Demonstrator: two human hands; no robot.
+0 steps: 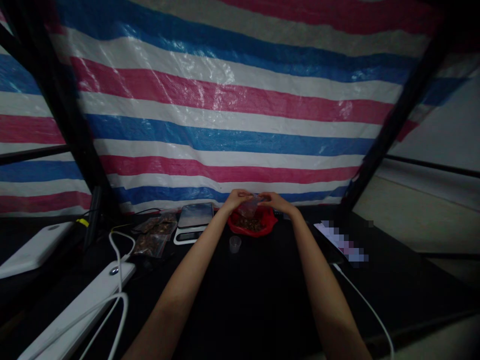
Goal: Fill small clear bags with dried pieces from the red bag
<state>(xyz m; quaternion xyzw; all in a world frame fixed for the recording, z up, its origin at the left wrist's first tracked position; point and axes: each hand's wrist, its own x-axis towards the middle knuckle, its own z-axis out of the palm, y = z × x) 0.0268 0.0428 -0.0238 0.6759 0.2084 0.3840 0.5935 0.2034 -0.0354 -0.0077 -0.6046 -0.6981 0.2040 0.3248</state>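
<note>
Between my two hands hangs a small clear plastic bag (pixel 248 207), pinched at its top edge on both sides. My left hand (pixel 237 199) closes on its left side, and my right hand (pixel 275 201) grips the right side. Right below the bag sits a red bag (pixel 267 227), its mouth wide, with brown bits (pixel 252 224) inside that are too small to name. Whether the clear bag holds anything is hard to see. A small clear plastic cup (pixel 235 243) stands on the black table in front of the red bag.
A kitchen scale (pixel 193 222) lies left of the red bag, beside several clear bags of brown bits (pixel 155 235). White power banks (pixel 80 305) and cables occupy the left side. A phone (pixel 330 250) with a white cable is at right. Striped tarp (pixel 232 110) hangs behind.
</note>
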